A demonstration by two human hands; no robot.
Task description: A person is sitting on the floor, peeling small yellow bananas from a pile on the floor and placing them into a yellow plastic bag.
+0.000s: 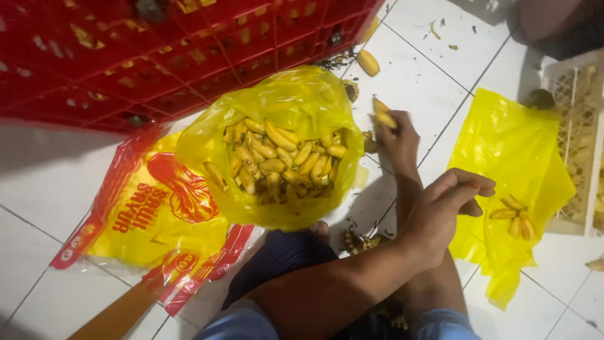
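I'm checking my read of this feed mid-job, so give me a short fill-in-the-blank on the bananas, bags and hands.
1. The open yellow plastic bag by the red plastic crate is heaped with small ____.
2. The hand reaching toward the crate grips one yellow ____.
3. The nearer hand holds ____.
4. A few bananas lie on the flat yellow plastic bag beside a ____ crate.

Missing words: bananas; banana; nothing; cream

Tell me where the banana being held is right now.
In the head view, the banana sits in the far hand at upper centre-right, just right of the open yellow bag of bananas, over the white tiled floor.
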